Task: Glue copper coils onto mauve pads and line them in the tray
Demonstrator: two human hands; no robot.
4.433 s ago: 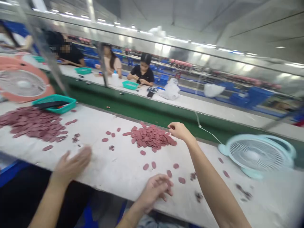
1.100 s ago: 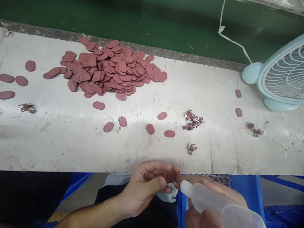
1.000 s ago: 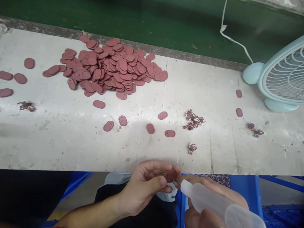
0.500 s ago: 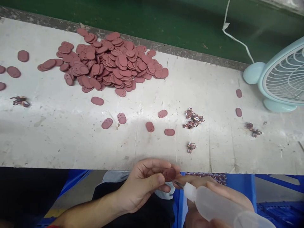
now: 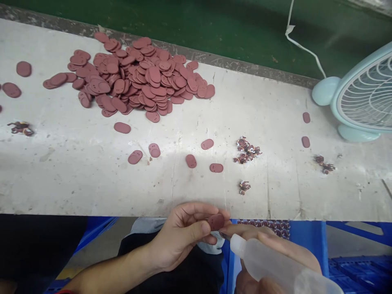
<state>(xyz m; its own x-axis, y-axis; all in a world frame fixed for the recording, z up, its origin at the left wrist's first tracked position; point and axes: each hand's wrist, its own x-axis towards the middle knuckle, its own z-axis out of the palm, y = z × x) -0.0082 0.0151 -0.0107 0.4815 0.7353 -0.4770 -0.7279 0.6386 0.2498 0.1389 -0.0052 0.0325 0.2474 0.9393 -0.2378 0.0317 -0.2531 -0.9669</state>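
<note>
Just in front of the table's near edge, my left hand (image 5: 186,228) pinches a reddish-brown oval disc (image 5: 216,221) between thumb and fingers. Small dark holes show on the disc's face. My right hand (image 5: 284,249) is wrapped round a translucent squeeze bottle (image 5: 275,261) with a white cap and a thin dark nozzle. The nozzle tip lies close to the disc's lower edge; whether they touch I cannot tell. Several small brown-and-white figures (image 5: 247,151) lie on the table beyond my hands, with a single figure (image 5: 244,187) nearer.
A large pile of the same oval discs (image 5: 143,77) covers the back left of the white table (image 5: 92,179), with loose discs around it. A pale blue fan (image 5: 361,94) stands at the right. Below the edge, a blue crate (image 5: 308,234) holds rows of small figures.
The bottle has shifted slightly left, bringing its nozzle nearer beneath the disc. The whole view has moved a little, so the table things appear slightly up and left. Both grips are unchanged.
</note>
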